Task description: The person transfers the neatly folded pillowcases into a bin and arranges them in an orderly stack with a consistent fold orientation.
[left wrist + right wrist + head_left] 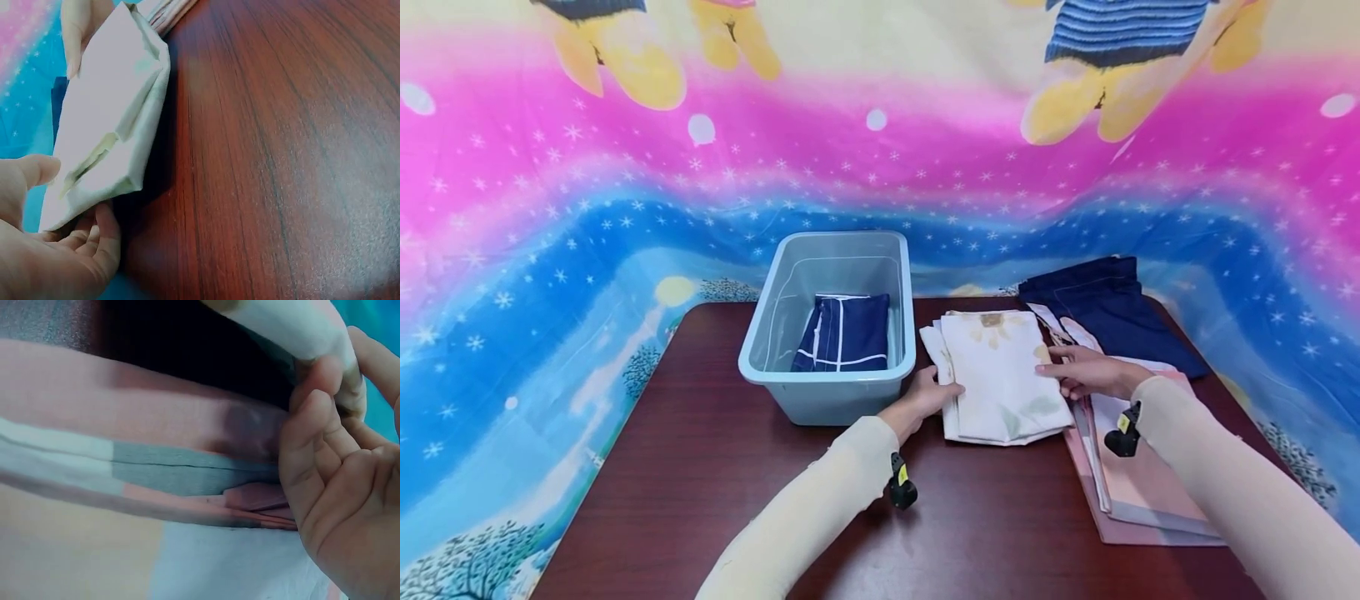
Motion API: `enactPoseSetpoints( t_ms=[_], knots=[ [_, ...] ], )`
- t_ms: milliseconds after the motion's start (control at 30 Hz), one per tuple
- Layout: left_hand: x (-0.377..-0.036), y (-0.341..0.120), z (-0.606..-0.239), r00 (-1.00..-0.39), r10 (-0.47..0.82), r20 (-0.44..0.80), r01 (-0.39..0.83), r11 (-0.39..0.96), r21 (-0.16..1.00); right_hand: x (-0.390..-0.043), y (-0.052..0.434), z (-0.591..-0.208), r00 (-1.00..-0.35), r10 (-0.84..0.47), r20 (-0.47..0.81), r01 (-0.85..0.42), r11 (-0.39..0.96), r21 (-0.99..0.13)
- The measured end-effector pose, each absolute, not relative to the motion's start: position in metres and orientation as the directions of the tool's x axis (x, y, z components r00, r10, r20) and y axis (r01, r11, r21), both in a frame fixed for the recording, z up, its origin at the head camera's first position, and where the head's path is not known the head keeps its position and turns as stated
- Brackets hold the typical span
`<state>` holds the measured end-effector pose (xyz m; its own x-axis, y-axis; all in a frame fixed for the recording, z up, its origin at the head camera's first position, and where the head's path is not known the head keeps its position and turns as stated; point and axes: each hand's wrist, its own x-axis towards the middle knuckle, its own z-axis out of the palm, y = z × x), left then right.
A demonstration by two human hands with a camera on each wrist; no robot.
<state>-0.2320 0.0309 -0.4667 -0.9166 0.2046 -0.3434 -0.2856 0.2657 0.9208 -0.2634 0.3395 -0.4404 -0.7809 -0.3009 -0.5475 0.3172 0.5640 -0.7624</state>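
A folded white cloth (1000, 375) with faded yellow flowers sits mid-table, between both hands. My left hand (942, 390) pinches its left edge: in the left wrist view the thumb (34, 170) is above the white cloth (112, 119) and the fingers (94, 234) are beneath, the cloth raised off the table. My right hand (1056, 371) holds the right edge; its fingers (312, 444) curl under the white cloth's edge (300, 325). A grey-blue plastic bin (760, 367) stands just left, with a folded navy cloth with white lines (844, 333) inside.
A stack of pink, white and grey striped cloths (1142, 492) lies under my right forearm, also filling the right wrist view as striped cloth (125, 456). A navy garment (1105, 308) lies at the back right. The dark wooden table (700, 483) is backed by a bright printed sheet.
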Motion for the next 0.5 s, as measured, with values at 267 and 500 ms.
enactPoseSetpoints(
  t_ms=[267, 500],
  knots=[
    [-0.233, 0.030, -0.469, -0.899, 0.239, -0.367, -0.304, 0.264, 0.915, -0.253, 0.351, -0.444, -0.776, -0.382, -0.502, 0.277, 0.509, -0.815],
    [-0.235, 0.031, -0.473, -0.912, 0.223, -0.345, -0.283, 0.267, 0.921, -0.250, 0.350, -0.449, -0.790, -0.335, -0.513, 0.289, 0.534, -0.795]
  ],
)
